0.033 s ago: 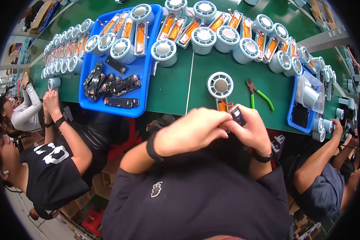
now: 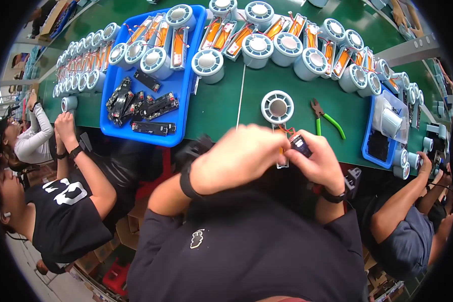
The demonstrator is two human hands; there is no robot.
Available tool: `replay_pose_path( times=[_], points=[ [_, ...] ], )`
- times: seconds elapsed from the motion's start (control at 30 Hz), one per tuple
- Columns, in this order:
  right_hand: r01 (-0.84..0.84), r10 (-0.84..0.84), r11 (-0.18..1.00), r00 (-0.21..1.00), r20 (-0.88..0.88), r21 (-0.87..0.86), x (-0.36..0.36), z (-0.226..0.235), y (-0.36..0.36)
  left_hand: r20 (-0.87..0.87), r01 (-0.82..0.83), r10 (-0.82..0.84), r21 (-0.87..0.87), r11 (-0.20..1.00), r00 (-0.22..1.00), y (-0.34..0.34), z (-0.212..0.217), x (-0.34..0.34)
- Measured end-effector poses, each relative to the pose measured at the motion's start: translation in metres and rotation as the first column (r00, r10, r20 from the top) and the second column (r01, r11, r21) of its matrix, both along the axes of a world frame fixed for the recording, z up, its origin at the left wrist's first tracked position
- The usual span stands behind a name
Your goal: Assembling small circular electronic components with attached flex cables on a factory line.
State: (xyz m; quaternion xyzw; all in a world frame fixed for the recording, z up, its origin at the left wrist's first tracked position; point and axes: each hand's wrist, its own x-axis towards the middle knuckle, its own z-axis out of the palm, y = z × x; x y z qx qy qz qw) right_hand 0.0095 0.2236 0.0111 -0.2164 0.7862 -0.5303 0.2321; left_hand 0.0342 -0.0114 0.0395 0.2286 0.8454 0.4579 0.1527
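Note:
My right hand (image 2: 317,160) grips a small black circuit board module (image 2: 299,146) between thumb and fingers, just off the table's near edge. Red wires (image 2: 288,131) run beside it from a light-blue fan-shaped unit (image 2: 277,107), whose round slotted face with a grey centre points up. That unit's narrow tray reaches toward me and is partly covered by my hands. My left hand (image 2: 244,156) is smeared by motion, its fingers drawn together close to the wires and the module. What those fingers pinch is hidden. Green-handled cutters (image 2: 328,119) lie to the right of the unit.
A blue tray (image 2: 190,100) at left holds black modules (image 2: 158,105) and several light-blue units. More such units (image 2: 256,48) with orange batteries line the table's far side. A smaller blue bin (image 2: 366,138) stands right. People sit close on both sides.
My left hand has shifted slightly up and left, uncovering the end of the unit's tray. The black module has tilted a little in my right hand.

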Motion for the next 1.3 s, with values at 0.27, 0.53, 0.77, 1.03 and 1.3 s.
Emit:
replay_pose_path(
  times=[0.27,0.53,0.77,1.03,1.3],
  points=[
    [-0.344,0.416,0.854,0.902,-0.116,0.391,-0.026,0.031,0.01,-0.644,0.075,-0.307,-0.362,0.929,0.701,0.013,-0.017,-0.053],
    [0.097,0.088,0.889,0.923,-0.375,0.447,-0.005,0.007,0.006,-0.527,0.081,-0.195,-0.232,0.969,0.827,0.012,-0.029,-0.048],
    [0.348,-0.348,0.937,0.933,-0.093,-0.011,0.019,-0.018,-0.008,-0.604,-0.098,-0.019,-0.16,0.982,0.797,0.018,-0.032,-0.041],
    [0.343,-0.349,0.937,0.929,-0.119,-0.068,0.024,-0.025,-0.006,-0.599,-0.036,-0.134,-0.263,0.964,0.789,0.019,-0.028,-0.035],
    [0.357,-0.351,0.934,0.896,-0.272,-0.028,0.025,-0.03,-0.01,-0.635,-0.198,-0.242,-0.54,0.818,0.733,0.024,-0.006,-0.019]
  ],
)
